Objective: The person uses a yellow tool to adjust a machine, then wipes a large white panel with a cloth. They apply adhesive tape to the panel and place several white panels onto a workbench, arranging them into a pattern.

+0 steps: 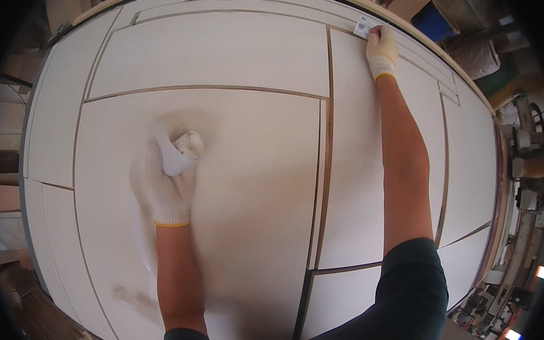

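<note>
My left hand [166,188], in a cream knitted glove with a yellow cuff, is closed round a roll of white label strip [190,145] above a large white panel [253,169]. A pale strip trails from it below the hand, alongside my forearm. Far forward and to the right, my right hand [384,51], gloved alike, pinches the right end of a small white printed label [363,27]. That label lies at or just over the narrow white strips [294,9] near the far edge; whether it is stuck down I cannot tell.
White panels of several sizes lie flat with dark gaps between them, such as the long gap [327,142]. A pale wooden edge [471,76] runs along the far side. Beyond stand a blue bin [435,21] and, at right, machine parts [527,179].
</note>
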`<state>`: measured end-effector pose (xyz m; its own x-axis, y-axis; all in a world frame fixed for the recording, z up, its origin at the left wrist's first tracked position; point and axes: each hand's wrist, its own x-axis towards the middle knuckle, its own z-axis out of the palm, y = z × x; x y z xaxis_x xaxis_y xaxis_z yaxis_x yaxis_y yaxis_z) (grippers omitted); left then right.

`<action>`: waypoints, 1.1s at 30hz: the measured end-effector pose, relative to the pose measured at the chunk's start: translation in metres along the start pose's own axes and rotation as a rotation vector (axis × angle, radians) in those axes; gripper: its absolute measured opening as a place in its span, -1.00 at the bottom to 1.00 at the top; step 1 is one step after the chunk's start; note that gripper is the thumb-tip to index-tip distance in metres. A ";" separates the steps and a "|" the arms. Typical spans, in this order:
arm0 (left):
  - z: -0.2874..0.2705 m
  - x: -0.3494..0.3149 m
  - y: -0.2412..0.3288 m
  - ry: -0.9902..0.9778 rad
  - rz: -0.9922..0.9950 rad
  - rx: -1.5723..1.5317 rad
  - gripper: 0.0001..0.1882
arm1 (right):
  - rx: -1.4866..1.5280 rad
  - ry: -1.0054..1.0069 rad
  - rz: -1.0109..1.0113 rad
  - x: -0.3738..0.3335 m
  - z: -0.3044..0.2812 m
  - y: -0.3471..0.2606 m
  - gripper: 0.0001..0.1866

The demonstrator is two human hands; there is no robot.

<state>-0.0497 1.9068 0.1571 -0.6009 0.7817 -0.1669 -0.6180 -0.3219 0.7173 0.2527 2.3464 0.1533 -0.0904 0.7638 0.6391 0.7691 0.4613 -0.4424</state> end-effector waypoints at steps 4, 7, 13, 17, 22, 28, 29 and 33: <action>-0.005 0.002 -0.008 -0.028 -0.030 0.085 -0.44 | -0.029 -0.087 -0.060 0.026 0.030 0.044 -0.70; -0.011 0.003 -0.011 -0.025 -0.014 0.079 -0.40 | -0.046 -0.221 0.124 0.035 0.037 0.039 -0.69; -0.017 0.005 -0.013 -0.117 0.002 0.056 -0.38 | -0.135 -0.291 0.177 0.037 0.031 0.019 -0.74; -0.016 0.004 -0.012 -0.142 -0.002 0.054 -0.37 | -0.188 -0.294 0.132 0.035 0.028 0.013 -0.70; -0.014 0.004 -0.011 -0.135 0.010 0.097 -0.39 | -0.280 -0.270 0.151 0.033 0.024 0.002 -0.62; -0.017 0.006 -0.011 -0.140 -0.004 0.083 -0.40 | -0.466 -0.350 0.066 0.011 0.018 -0.008 -0.51; -0.017 0.005 -0.010 -0.144 0.000 0.087 -0.40 | -0.527 -0.442 -0.031 0.007 0.017 -0.007 -0.50; -0.009 0.003 -0.005 -0.113 -0.022 0.094 -0.38 | -0.471 -0.414 -0.395 0.000 0.018 -0.007 -0.34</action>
<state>-0.0536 1.9059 0.1469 -0.5235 0.8449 -0.1101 -0.5772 -0.2565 0.7753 0.2359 2.3515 0.1447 -0.5766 0.7314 0.3641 0.8112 0.5658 0.1478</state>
